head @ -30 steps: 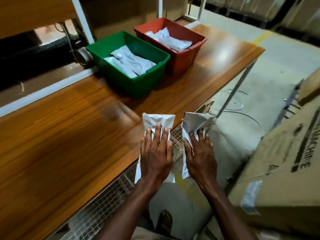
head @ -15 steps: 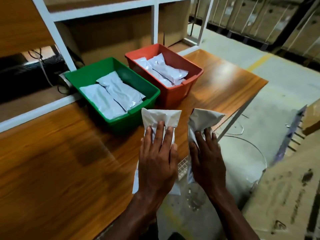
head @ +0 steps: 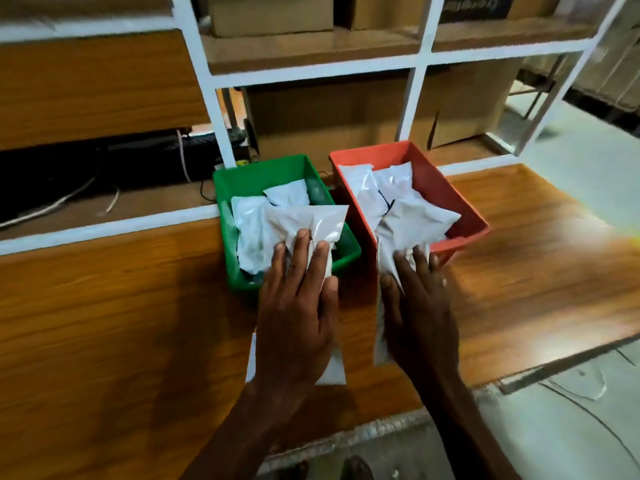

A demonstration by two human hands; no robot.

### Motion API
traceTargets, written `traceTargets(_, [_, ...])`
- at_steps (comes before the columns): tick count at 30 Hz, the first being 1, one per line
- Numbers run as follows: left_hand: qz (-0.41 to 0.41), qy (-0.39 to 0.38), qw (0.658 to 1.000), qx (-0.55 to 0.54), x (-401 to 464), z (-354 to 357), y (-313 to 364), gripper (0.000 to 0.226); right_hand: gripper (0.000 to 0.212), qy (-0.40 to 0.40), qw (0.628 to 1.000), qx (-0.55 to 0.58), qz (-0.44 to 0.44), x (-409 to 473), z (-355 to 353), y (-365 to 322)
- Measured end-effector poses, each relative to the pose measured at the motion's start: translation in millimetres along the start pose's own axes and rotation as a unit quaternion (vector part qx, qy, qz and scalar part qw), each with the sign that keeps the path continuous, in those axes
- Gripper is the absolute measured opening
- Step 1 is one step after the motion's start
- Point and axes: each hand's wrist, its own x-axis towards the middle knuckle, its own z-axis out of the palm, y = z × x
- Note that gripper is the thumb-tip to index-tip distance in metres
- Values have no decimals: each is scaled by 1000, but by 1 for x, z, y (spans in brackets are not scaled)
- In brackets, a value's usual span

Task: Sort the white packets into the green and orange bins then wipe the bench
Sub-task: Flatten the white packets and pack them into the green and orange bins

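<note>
Hands carry one white packet apiece, each lined up with its own bin. Left hand (head: 294, 317) lies over the left packet (head: 304, 223), fingers spread along its top and the thumb hidden beneath, so the grip looks like a loose pinch. The packet's far end reaches over the near rim of the green bin (head: 242, 181); its near end pokes out below the palm. Right hand (head: 420, 317) holds the right packet (head: 415, 220) the same way, far end already above the orange bin (head: 446, 188), which sits just right of the green bin. Holding both lengthwise probably lets them slide in flat onto the packets already lying inside. Bench (head: 104, 323) spreads in front of the green bin. No cloth shows. Thumbs, packet undersides and any labels cannot be made out, and how many packets each bin holds is unclear.
</note>
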Motion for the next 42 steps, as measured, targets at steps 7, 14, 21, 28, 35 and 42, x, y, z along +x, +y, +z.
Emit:
traceTargets(7, [-79,47,995,46,36,-4,-14,51,61,-73,994,26,-74,63,13,-16])
traceTargets(14, [-93,34,987,123,78,-8,-40,53,51,-87,987,15,-138,112,44,-56])
traceTargets(21, [-125,-13,977,170,129,11,-97,55,48,-115,975,-38,-185,149,96,-82])
traceTargets(28, [-160,-86,969,166,164,45,-131,59,48,-204,966,-54,-146,171,141,-85])
traceTargets(35, [-190,-178,943,207,172,79,-157,52,50,-303,938,-103,-135,194,186,-69])
traceTargets(42, [-237,-260,917,188,162,102,-175,60,67,-391,905,-128,-104,200,208,-59])
